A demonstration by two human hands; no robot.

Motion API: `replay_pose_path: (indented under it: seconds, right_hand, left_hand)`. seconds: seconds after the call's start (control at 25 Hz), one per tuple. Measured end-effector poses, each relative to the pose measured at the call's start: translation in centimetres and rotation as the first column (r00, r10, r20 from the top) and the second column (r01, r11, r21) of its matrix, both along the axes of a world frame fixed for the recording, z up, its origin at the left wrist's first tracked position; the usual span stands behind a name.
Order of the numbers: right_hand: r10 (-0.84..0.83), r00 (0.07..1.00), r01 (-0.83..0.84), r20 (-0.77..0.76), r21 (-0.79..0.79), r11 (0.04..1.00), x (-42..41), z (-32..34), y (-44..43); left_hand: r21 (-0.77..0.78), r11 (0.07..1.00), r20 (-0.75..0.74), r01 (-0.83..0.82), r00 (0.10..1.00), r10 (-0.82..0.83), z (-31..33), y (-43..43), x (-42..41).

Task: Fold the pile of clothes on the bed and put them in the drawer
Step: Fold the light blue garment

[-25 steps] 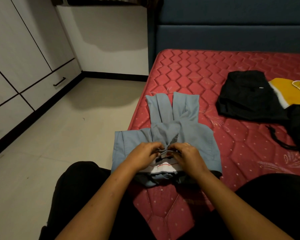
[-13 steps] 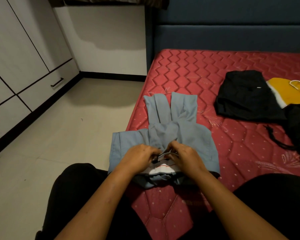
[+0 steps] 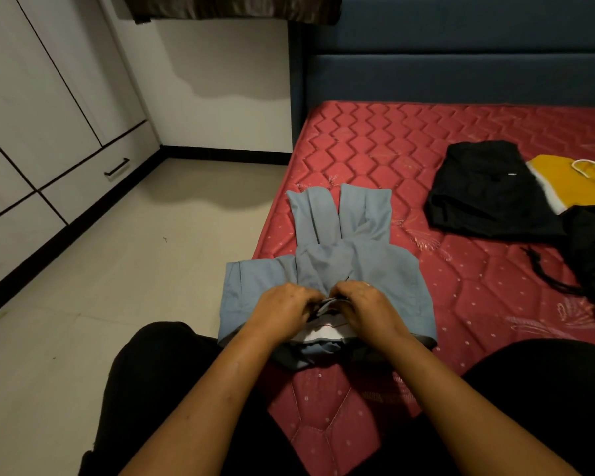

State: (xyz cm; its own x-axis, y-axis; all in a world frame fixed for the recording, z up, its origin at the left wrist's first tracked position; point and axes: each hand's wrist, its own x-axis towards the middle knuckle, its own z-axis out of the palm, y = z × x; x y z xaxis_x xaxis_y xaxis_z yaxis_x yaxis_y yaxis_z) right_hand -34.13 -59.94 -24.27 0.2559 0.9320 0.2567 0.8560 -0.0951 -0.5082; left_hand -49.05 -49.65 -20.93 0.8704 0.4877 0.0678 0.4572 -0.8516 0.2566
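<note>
On the near edge of the red bed (image 3: 375, 139), the left hand (image 3: 282, 310) and right hand (image 3: 368, 307) pinch with curled fingers (image 3: 304, 297) the waistband of soft, light grey trousers (image 3: 368, 262), probably the firmest hold, since the limp legs would sag.

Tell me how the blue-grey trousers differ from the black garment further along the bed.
Colour: the blue-grey trousers are pale; the black garment is dark.
Handling: the left hand and right hand grip the trousers' waistband; no hand touches the black garment.
Place: the trousers overhang the red mattress's left edge; the black garment lies further right, against a yellow garment.
Both rest on the mattress.
</note>
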Motion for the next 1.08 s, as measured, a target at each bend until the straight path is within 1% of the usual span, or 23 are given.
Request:
replay_pose_path:
  seconds: [0.12,0.2,0.24,0.28,0.32,0.36,0.4,0.48,0.6,0.68,0.8,0.92,1.08]
  right_hand:
    - [-0.023,1.000,0.023,-0.006,-0.002,1.000,0.1,-0.3,0.0]
    - [-0.007,1.000,0.007,-0.025,0.010,1.000,0.1,0.0,-0.3]
    - [0.014,0.999,-0.013,-0.046,0.026,1.000,0.0,0.3,-0.4]
    - [0.037,0.997,-0.035,-0.072,0.040,0.999,-0.3,0.7,-0.6]
    - [0.053,0.994,-0.048,-0.099,0.050,0.998,-0.7,1.0,-0.6]
    - [0.056,0.991,-0.049,-0.125,0.061,0.997,-1.2,1.3,-0.6]
    - [0.047,0.989,-0.037,-0.143,0.070,0.997,-1.5,1.4,-0.5]
    - [0.038,0.990,-0.032,-0.135,0.045,0.998,-1.8,1.6,-0.2]
    - [0.029,0.992,-0.046,-0.127,-0.131,0.990,-0.6,1.5,-0.7]
    - [-0.017,0.988,-0.014,-0.152,-0.202,0.979,1.3,1.5,-1.1]
    - [-0.040,0.981,0.004,-0.188,-0.188,0.982,3.1,1.7,-1.4]
    - [0.005,0.969,-0.053,-0.247,-0.188,0.981,2.9,2.1,-1.2]
    - [0.040,0.971,-0.073,-0.238,-0.134,0.988,2.4,2.3,-0.8]
  left_hand:
    - [0.025,1.000,0.007,0.011,1.000,-0.011,-0.1,-0.2,0.1]
    - [-0.021,1.000,-0.019,0.008,1.000,-0.008,0.1,0.0,-0.1]
    - [-0.091,0.996,-0.027,-0.001,1.000,-0.001,0.3,0.3,-0.3]
    - [-0.194,0.981,-0.009,-0.013,1.000,0.011,0.7,0.6,-0.3]
    - [-0.294,0.956,0.042,-0.018,0.999,0.032,1.0,0.7,-0.2]
    - [-0.358,0.934,0.104,-0.020,0.993,0.061,1.3,0.6,0.0]
    - [-0.381,0.924,0.145,-0.025,0.986,0.087,1.5,0.3,0.4]
    - [-0.368,0.929,0.130,-0.043,0.987,0.097,1.3,-0.5,1.1]
    - [-0.352,0.933,0.076,-0.079,0.991,0.113,0.3,-0.4,1.1]
    - [-0.344,0.934,0.046,-0.102,0.991,0.125,0.0,0.4,1.0]
    - [-0.346,0.931,0.020,-0.113,0.992,0.128,0.0,0.5,1.1]
    - [-0.390,0.913,0.055,-0.120,0.987,0.153,0.1,0.2,1.0]
    - [-0.379,0.920,0.102,-0.101,0.983,0.150,-0.5,0.1,1.5]
